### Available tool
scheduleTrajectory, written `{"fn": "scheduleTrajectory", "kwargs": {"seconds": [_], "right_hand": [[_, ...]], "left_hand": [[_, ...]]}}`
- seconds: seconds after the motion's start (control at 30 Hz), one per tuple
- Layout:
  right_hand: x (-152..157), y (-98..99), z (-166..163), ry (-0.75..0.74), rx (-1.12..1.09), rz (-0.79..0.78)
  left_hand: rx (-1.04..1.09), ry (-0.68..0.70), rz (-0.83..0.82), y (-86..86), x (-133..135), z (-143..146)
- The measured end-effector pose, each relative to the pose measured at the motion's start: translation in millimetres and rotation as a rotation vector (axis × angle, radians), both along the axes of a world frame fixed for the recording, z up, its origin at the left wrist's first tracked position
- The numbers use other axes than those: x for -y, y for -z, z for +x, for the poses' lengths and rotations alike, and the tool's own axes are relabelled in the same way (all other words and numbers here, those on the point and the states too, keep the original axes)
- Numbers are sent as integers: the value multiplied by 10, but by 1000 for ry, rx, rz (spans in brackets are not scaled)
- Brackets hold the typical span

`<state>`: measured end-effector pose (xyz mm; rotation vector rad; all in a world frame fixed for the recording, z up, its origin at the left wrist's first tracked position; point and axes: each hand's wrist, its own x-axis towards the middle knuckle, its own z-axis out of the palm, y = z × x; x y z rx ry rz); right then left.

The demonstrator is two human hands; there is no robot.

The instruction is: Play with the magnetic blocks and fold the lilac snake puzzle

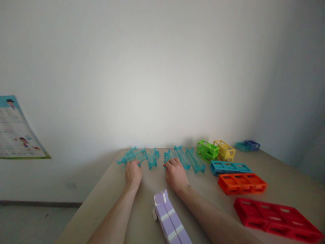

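- Left hand [133,173] half-curled at clear blue piece [143,158], beyond and left of purple blocks [167,217]; couldn't tell if gripped.
- Right hand [176,174] curled at another blue piece [168,156], beyond purple blocks; hold unclear.
- Light fingertip pressure probably suited thin pieces.

Red frame [274,218] sat near right, orange frame [241,183] then blue frame [232,168] beyond. Green frame [207,151], yellow frame [224,150] stood farther, side by side. Purple-and-white object [169,217] lay near middle. Poster [14,130] hung left. Far right was probably a dark blue box [252,145].
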<state>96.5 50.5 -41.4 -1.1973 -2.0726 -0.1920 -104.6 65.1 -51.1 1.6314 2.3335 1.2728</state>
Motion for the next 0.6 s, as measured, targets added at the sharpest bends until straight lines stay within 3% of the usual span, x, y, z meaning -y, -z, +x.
{"fn": "scheduleTrajectory", "kwargs": {"seconds": [0.3,0.6], "right_hand": [[72,-60,-37,-70,-59,40],[124,-127,-64,-176,-109,80]], "left_hand": [[224,45,126,57,-101,6],[436,163,260,-42,-64,140]]}}
